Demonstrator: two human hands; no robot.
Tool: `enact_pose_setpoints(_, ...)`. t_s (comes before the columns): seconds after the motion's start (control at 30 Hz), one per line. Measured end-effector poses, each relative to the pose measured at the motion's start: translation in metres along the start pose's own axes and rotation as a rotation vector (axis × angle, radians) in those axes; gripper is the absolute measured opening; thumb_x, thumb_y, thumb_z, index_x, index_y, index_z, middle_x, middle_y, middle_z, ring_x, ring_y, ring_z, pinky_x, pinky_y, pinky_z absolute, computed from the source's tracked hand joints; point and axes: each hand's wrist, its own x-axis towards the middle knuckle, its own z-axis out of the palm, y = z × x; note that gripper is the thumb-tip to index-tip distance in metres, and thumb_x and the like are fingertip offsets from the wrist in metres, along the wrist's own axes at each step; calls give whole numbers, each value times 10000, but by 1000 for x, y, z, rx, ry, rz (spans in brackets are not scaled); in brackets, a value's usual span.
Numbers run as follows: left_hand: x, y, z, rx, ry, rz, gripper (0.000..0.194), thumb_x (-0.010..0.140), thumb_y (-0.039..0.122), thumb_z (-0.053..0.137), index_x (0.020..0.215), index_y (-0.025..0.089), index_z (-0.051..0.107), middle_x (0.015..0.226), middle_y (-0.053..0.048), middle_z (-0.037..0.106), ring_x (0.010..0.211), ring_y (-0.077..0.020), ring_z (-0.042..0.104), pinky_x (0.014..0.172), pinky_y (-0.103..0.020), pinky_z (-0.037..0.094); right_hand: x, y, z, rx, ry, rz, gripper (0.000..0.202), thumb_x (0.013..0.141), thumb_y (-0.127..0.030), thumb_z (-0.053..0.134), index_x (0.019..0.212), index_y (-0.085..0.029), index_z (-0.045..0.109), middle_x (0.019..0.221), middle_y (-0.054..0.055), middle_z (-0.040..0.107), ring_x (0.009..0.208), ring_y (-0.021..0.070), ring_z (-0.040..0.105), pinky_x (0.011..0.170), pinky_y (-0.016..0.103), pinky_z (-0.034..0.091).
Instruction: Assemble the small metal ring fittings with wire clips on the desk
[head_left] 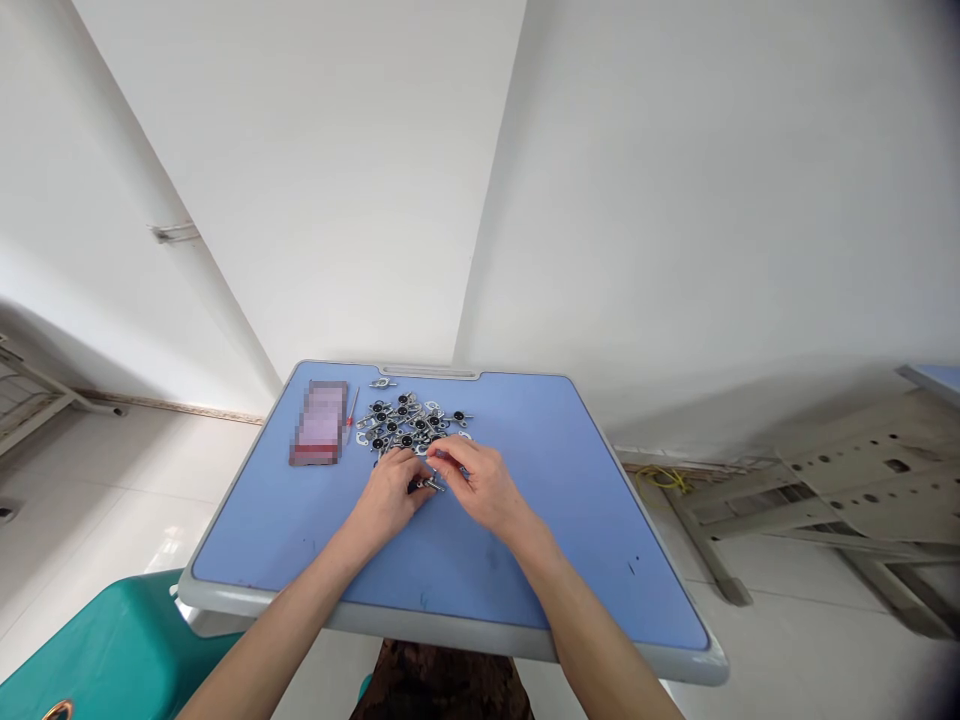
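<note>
My left hand (391, 490) is closed around a small metal part (431, 484), whose silvery end sticks out between thumb and fingers. Close beside it, my right hand (480, 482) pinches with thumb and forefinger at the same spot; whatever is between these fingertips is too small to make out. Just beyond both hands lies a loose pile of small metal parts with round black caps (407, 440). Flat silvery plates with holes (362, 438) are mixed in with them. My fingers hide the near edge of the pile.
A blue table (525, 540) with a grey rim stands against a white wall. On its left lie a blurred-out rectangular object (320, 423) and a thin screwdriver-like tool (350, 418) with red on it. A green stool (120, 640) is at lower left.
</note>
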Motion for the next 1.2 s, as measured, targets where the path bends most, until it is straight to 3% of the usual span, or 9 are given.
enact_pose_setpoints(0.23,0,1,-1,14,-4,5,83,748,100,626,727,163,575,774,-29,569,769,-184,496,697,-298,407,-1,4,10,0,101,32,54,869,-217,534,826,-201,562,747,14,613,641,129,552,600,248,447)
enact_pose_setpoints(0.37,0,0,1,-3,3,15,89,751,98,622,720,164,571,776,-28,572,776,-183,505,706,-299,410,-1,5,13,25,128,5,94,880,-225,528,953,-210,584,811,22,630,661,127,571,617,250,466)
enact_pose_setpoints(0.47,0,-2,3,-19,12,11,87,743,94,631,742,166,582,818,-34,593,805,-191,523,737,-312,417,-1,3,9,-2,71,-35,227,916,-224,458,1113,-234,571,853,36,625,691,136,573,639,267,475)
enact_pose_setpoints(0.63,1,0,2,-14,7,11,93,734,99,649,742,164,584,826,-35,604,815,-193,536,763,-320,417,0,-2,-4,-16,-78,-23,302,942,-223,374,1196,-244,534,899,51,629,746,156,579,668,286,477)
enact_pose_setpoints(0.8,1,4,-1,-4,-1,4,90,741,109,655,733,163,583,790,-27,596,789,-185,529,731,-304,414,2,2,-7,17,9,75,144,906,-251,459,924,-208,595,784,19,617,638,129,541,582,246,434)
enact_pose_setpoints(0.9,1,4,-1,3,-8,5,84,742,112,658,743,162,590,791,-27,593,792,-184,527,735,-304,415,2,5,-4,-1,52,130,151,880,-300,512,782,-198,565,659,-9,568,557,114,483,528,234,394)
enact_pose_setpoints(1.2,0,-1,1,2,0,17,85,748,94,630,757,166,588,800,-30,585,802,-189,515,723,-304,417,0,7,8,-79,167,150,223,817,-340,592,671,-204,493,601,-22,556,542,112,499,511,225,388)
